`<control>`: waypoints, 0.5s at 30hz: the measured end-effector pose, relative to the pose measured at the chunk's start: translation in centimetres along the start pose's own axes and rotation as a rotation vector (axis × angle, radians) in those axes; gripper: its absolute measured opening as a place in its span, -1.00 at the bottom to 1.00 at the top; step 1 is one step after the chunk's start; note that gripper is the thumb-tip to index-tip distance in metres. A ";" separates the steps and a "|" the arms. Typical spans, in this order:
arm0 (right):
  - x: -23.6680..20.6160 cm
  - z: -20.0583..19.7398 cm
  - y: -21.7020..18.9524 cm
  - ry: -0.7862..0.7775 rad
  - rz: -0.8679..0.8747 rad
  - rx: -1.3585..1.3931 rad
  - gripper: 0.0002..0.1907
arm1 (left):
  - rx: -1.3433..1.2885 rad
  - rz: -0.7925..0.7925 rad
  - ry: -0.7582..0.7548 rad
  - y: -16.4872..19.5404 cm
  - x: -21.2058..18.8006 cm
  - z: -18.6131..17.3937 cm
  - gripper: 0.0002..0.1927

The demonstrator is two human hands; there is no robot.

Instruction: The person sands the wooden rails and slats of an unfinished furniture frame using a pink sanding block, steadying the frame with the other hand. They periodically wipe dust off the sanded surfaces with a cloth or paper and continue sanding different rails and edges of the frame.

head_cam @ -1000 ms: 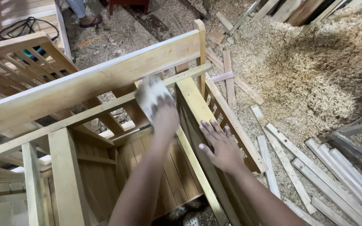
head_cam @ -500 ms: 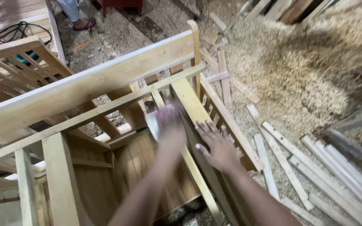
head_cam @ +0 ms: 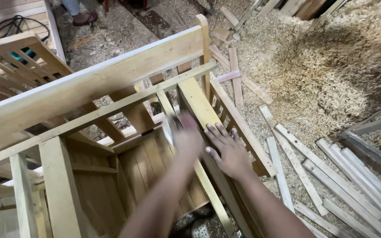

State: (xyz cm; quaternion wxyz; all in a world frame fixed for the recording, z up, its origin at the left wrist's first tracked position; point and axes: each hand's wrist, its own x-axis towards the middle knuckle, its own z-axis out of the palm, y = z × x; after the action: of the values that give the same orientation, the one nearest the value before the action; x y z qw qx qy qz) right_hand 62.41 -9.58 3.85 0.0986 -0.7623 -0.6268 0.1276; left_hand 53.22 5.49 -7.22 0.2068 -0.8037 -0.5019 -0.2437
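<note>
Unfinished wooden chair frame [head_cam: 89, 94] fills the left and middle, top rail running long from lower left up to upper right. Left hand [head_cam: 186, 139] is blurred, wrapped around a pale sanding pad [head_cam: 169, 130] against the sloping armrest board [head_cam: 199, 105]. That board's long axis runs from the far corner post down toward the camera. Right hand [head_cam: 229, 150] lies flat on it, fingers spread. Loose wood slats [head_cam: 331, 172] and sawdust [head_cam: 323, 66] cover the floor on the right.
</note>
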 end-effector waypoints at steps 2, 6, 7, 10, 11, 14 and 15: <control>0.1 0.0 0.0 0.016 -0.020 0.005 -0.35 | -0.059 0.061 -0.073 0.3 -3.1 -0.8 -0.55; -0.1 0.1 0.0 0.035 0.005 0.054 -0.43 | -0.232 0.133 -0.236 -2.5 1.0 1.0 -0.70; -0.2 0.2 0.0 0.036 0.008 0.061 -0.44 | -0.309 0.091 -0.278 -3.5 3.8 1.8 -0.75; -0.4 0.2 0.0 0.025 0.043 0.090 -0.48 | -0.252 0.077 -0.497 -4.9 7.7 1.6 -0.73; -0.4 0.1 0.0 0.040 0.040 0.101 -0.47 | -0.241 0.109 -0.519 -4.7 7.6 0.5 -0.72; -0.1 0.0 0.0 0.066 0.004 0.122 -0.45 | -0.407 0.118 -0.264 -3.0 0.4 -5.8 -0.68; -0.1 -0.1 0.0 0.061 -0.002 0.120 -0.44 | -0.500 0.130 -0.215 -2.2 -2.6 -7.9 -0.67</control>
State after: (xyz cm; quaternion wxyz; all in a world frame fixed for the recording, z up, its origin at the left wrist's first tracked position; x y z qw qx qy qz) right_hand 62.41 -9.65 3.94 0.1636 -0.7579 -0.6154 0.1415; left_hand 48.79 0.02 -2.30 -0.0370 -0.8815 -0.3926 -0.2596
